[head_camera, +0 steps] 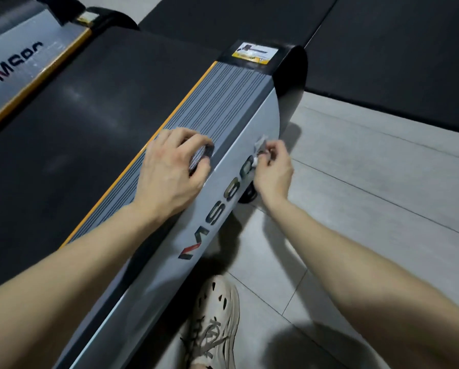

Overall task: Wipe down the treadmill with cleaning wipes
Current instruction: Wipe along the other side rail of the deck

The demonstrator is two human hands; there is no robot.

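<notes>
Fingers [274,149] of the right hand [273,174] pinch a wipe [260,145] against the treadmill [245,134] — left hand [169,169] grips a dark object [201,157].

Right hand [274,172] pinches wipe [260,148] against treadmill [153,275]; left hand [169,170] grips dark object [201,157].

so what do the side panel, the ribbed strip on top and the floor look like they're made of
Side panel: smooth light grey with a soft sheen, likely painted metal or plastic. Ribbed strip: matte grey with lengthwise grooves, probably plastic or rubber. Floor: pale tile, grout lines visible.
</notes>
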